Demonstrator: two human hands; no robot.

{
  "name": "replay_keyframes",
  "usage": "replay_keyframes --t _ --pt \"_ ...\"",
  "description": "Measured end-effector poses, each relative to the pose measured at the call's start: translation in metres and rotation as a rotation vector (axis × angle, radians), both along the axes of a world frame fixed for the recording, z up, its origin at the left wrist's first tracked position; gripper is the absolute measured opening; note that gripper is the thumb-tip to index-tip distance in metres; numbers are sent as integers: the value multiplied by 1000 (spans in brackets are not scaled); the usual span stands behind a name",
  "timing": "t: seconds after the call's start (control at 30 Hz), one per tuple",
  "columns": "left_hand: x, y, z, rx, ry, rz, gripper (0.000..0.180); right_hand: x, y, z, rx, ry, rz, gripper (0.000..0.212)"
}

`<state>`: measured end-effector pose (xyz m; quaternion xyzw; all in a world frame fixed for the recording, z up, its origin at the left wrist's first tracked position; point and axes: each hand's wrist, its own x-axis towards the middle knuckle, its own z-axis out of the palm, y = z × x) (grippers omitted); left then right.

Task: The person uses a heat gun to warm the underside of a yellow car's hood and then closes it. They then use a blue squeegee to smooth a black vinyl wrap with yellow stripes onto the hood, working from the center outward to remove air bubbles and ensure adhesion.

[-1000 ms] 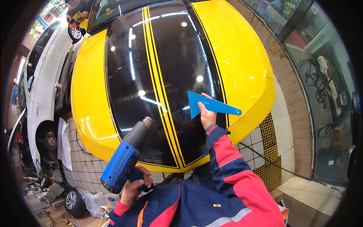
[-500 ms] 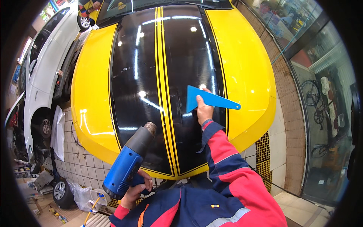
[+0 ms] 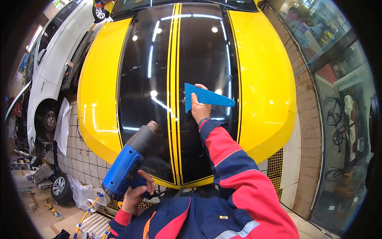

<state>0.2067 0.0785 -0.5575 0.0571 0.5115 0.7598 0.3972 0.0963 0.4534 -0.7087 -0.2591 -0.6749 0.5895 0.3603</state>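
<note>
A yellow car hood (image 3: 264,67) with wide black stripes and thin yellow lines down its middle spreads in front of me. My left hand (image 3: 137,193) is closed around the handle of a blue heat gun (image 3: 123,167). The gun's dark metal nozzle tilts up and right above the hood's lower left part. My right hand (image 3: 200,108) grips a flat blue squeegee (image 3: 209,96), thumb on top and fingers behind it. The squeegee's wide edge is at the left, close to the thin yellow lines, over the right black stripe. Whether that edge presses on the surface, I cannot tell.
At left stands a white car (image 3: 55,59) with one wheel off. A loose wheel (image 3: 60,189) and clear plastic wrapping (image 3: 81,193) lie on the tiled floor below it. Glass panels (image 3: 338,131) line the right side. Part of another person (image 3: 104,3) shows at far upper left.
My right hand has moved the squeegee left, toward the middle lines, and slightly up. The heat gun in my left hand sits slightly farther left and higher. The view has shifted a little.
</note>
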Motion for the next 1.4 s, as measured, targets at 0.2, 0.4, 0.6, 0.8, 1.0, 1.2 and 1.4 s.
replay_keyframes --t 0.2,0.4,0.6,0.8,1.0,1.2,1.4 --pt "24 31 11 5 45 81 42 50 47 12 -645 208 110 44" --pt "77 38 11 10 30 253 42 127 99 32 -539 -156 206 28" --pt "102 35 10 -42 47 297 42 150 95 60 -687 -124 314 39" --pt "100 47 -8 81 56 224 42 126 78 59 -428 -78 309 27" --pt "123 68 4 -10 99 303 44 78 88 19 -367 64 387 31" --pt "180 124 11 -47 65 582 44 42 93 -16 -223 12 397 25" --pt "202 162 14 -164 53 614 48 19 57 -8 -486 -70 438 25"
